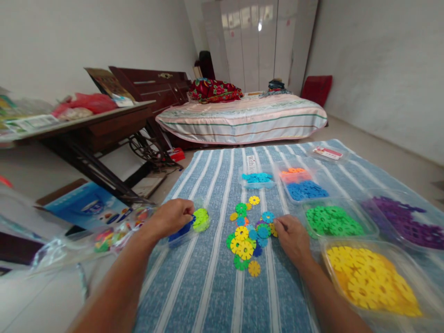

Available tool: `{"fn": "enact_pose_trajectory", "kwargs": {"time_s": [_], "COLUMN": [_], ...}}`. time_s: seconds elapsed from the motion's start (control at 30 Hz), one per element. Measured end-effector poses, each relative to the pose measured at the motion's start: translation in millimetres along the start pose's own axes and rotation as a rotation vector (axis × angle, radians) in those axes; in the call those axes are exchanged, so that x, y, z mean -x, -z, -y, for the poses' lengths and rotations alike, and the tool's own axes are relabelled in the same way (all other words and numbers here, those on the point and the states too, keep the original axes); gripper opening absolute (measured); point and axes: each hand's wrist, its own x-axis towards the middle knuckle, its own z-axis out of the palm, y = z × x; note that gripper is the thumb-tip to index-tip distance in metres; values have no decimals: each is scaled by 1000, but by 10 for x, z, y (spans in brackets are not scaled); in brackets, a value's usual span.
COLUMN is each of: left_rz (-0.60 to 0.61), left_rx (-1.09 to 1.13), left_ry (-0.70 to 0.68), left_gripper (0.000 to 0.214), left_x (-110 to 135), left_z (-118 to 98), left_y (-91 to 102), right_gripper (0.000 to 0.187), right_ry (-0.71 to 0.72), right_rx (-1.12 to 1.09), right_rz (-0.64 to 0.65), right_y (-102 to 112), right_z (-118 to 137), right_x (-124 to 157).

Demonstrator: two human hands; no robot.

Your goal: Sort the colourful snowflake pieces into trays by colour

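Observation:
My left hand (176,215) is over a small clear tray with dark blue notched discs (182,231) and lime-green notched discs (201,219). Its fingers are curled closed, and whatever they may hold is hidden. At the right edge of a loose pile of mixed notched discs (244,249), my right hand (293,238) is closed in a pinch. A light blue disc (268,217) lies just left of those fingertips, and a yellow-orange disc (274,229) is partly covered by the hand. Whether the right fingers grip a disc cannot be made out.
Clear tubs on the striped cloth hold yellow (374,282), green (333,220), purple (405,219), blue (307,190), orange (294,174) and light blue discs (258,177). A clear lid (328,153) lies at the back right. A sewing-machine table (97,125) stands left, a bed (243,120) beyond.

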Motion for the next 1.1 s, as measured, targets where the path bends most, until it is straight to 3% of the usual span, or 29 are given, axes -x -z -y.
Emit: {"fn": "enact_pose_trajectory", "kwargs": {"time_s": [0.23, 0.37, 0.47, 0.6, 0.67, 0.77, 0.87, 1.1], "left_rz": [182, 71, -41, -47, -39, -75, -79, 12], "left_rx": [-219, -298, -216, 53, 89, 82, 21, -57], "left_ry": [113, 219, 120, -252, -347, -398, -403, -380], "left_gripper": [13, 20, 23, 21, 20, 16, 15, 14], "left_x": [31, 43, 77, 70, 25, -76, -170, -268], "left_z": [244, 157, -67, -551, -819, -1162, -1368, -1438], "left_y": [-63, -45, -63, -241, -373, -567, -719, -809], "right_gripper": [32, 32, 32, 32, 32, 32, 33, 31], "right_ry": [12, 13, 12, 14, 10, 8, 4, 5], "right_rx": [8, 9, 13, 10, 15, 21, 7, -4], "right_rz": [4, -1, -6, 0, 5, 13, 12, 0], "right_y": [10, 8, 3, 4, 8, 15, 18, 8], "right_z": [3, 5, 1, -8, -9, -2, 14, 16], "right_x": [5, 4, 3, 4, 5, 7, 6, -12]}}
